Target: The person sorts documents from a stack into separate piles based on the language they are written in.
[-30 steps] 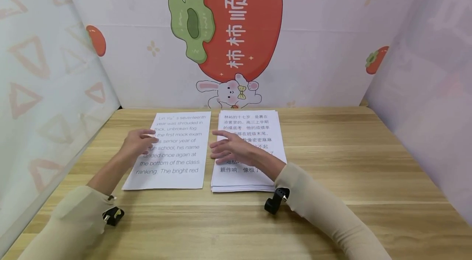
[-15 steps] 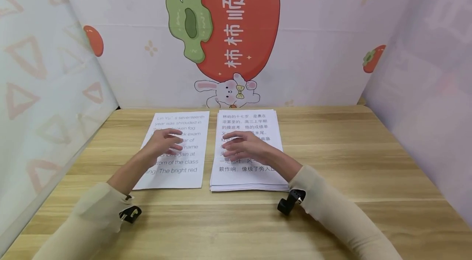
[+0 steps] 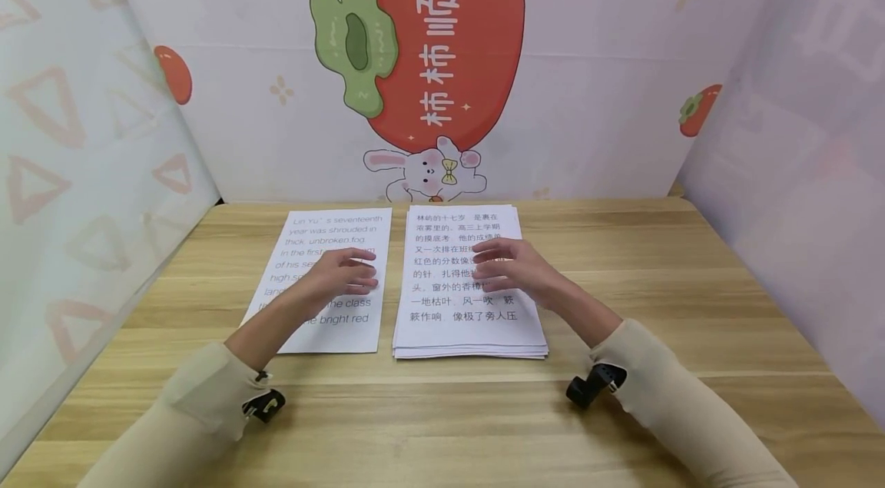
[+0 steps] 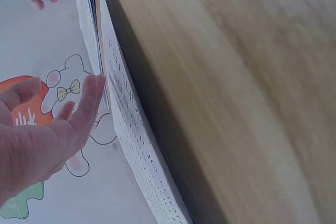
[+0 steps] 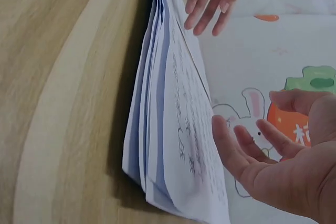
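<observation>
On the left lies a sheet of paper [image 3: 332, 338] printed with English text. Over it hovers my left hand [image 3: 339, 277], fingers loosely bent and nothing held; in the left wrist view the hand [image 4: 47, 135] is apart from the page. Beside it lies a stack of papers [image 3: 456, 334], its top sheet printed in Chinese. My right hand [image 3: 515, 273] hangs above the right part of that stack with relaxed fingers. The right wrist view shows the stack's loose edges [image 5: 152, 129] and the right hand [image 5: 278, 161] clear of them, holding nothing.
The papers lie on a wooden table [image 3: 429, 419] that runs up to a white backdrop [image 3: 263, 142] with a persimmon and rabbit drawing. Pale curtains stand at both sides. Each wrist wears a small black camera [image 3: 594, 384].
Both hands have moved to the right. The left went from the English sheet's left edge to over its right part; the right went from the stack's left edge toward its right side. Papers stayed put.
</observation>
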### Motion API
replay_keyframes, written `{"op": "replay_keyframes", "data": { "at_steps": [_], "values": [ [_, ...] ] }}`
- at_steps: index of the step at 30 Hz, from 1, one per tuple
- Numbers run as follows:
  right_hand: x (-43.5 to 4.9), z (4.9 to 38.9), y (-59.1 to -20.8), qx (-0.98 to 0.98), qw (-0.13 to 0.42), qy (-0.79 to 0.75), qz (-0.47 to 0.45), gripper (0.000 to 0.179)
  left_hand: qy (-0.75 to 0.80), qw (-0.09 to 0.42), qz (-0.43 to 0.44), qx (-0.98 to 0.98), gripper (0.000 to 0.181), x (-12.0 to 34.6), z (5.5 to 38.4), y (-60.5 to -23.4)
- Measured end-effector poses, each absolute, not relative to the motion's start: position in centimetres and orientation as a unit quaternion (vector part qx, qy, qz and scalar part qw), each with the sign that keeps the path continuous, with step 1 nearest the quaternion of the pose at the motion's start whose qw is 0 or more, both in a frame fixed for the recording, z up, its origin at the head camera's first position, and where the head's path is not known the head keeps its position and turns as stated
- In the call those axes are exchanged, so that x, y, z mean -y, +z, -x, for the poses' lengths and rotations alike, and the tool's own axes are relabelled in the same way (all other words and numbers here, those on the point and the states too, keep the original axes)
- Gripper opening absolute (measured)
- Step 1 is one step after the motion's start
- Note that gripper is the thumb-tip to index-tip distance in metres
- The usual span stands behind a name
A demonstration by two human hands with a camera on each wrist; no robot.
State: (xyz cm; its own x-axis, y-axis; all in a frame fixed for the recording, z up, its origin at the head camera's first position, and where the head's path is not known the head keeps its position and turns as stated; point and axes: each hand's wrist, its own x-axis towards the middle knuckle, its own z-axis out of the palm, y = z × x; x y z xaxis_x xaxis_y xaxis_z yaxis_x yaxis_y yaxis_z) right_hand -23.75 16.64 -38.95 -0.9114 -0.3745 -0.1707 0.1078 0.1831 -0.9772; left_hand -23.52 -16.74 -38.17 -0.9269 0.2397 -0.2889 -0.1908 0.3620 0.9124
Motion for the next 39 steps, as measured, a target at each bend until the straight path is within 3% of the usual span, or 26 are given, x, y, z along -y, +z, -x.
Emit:
{"op": "replay_keyframes", "data": {
  "at_steps": [14,39],
  "values": [
    [-21.1,23.9,-39.5,-0.777,0.140,-0.611,0.065,0.049,0.597,0.216,-0.029,-0.772,0.054,15.0,23.9,-38.3],
    [-23.6,24.5,-39.7,-0.803,0.126,-0.582,-0.029,0.048,0.626,0.228,0.015,-0.746,0.057,13.9,24.8,-38.3]
  ]
}}
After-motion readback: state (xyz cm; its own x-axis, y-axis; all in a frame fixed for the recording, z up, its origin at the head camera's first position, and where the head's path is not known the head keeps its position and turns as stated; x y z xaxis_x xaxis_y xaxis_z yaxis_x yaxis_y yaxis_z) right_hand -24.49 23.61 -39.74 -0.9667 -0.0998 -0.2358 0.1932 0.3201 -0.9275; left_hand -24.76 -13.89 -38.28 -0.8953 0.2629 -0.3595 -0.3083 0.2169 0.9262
